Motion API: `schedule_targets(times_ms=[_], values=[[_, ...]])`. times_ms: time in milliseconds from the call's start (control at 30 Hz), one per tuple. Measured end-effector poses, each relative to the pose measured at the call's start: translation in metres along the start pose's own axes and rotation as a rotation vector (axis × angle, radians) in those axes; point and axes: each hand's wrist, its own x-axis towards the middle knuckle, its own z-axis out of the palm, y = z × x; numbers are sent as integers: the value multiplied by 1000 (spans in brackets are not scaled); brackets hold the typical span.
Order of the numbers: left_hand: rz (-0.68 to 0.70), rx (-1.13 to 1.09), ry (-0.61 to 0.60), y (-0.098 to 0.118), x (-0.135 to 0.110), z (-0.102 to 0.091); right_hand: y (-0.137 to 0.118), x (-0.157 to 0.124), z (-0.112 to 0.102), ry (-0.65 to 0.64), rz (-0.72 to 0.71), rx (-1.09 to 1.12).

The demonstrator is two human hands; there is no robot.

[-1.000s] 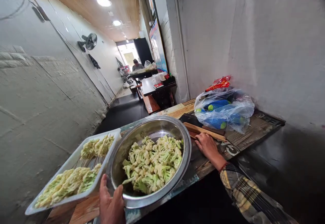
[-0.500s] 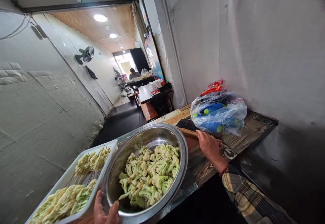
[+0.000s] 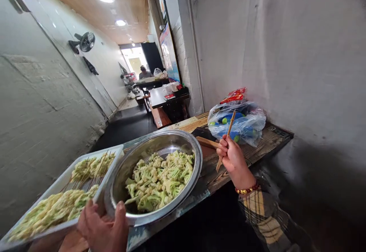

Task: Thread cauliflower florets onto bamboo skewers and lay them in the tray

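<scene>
A bundle of wooden skewers [image 3: 231, 121] is gripped in my right hand [image 3: 234, 160], held up at a slant over the table with ends showing above and below the fist. More skewers [image 3: 208, 142] lie on the table just left of that hand. My left hand [image 3: 103, 225] is at the near left rim of a large steel bowl [image 3: 198, 164], thumb and fingers apart, the thumb by the rim. Cut cauliflower florets [image 3: 166, 179] fill much of the bowl. To its left, a white tray [image 3: 58, 185] carries skewered cauliflower [image 3: 54, 212] in two groups.
Behind my right hand sits a clear plastic bag [image 3: 251, 124] with blue-netted green items, a red packet [image 3: 233, 95] beyond it. The wooden tabletop [image 3: 274, 139] ends at the right by the wall. Farther back are another table [image 3: 157, 97] and a seated person [image 3: 145, 73].
My right hand has lifted from the skewers on the table with a bundle in its grip. The left hand shows more fully at the bowl's rim. The whole view has shifted slightly.
</scene>
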Motion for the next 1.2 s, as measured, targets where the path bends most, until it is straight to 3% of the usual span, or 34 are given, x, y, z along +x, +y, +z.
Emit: schedule_targets(times_ms=[100,333,467,633,900,1200], values=[[277,60,-18,29,-16,-9,-4,-24,25,-62,111,175],[567,23,-262,65,-52,-6,-5,-84,75,-157,278,394],[572,0,-344,75,-60,-3,-8,-108,87,-232,240,319],[522,-63,-401,78,-67,-4,-6,-125,82,-255,173,197],[568,65,-364,70,-80,0,-5,-137,76,-246,161,96],[497,-68,-450,66,-81,-5,1,-145,73,-255,238,39]])
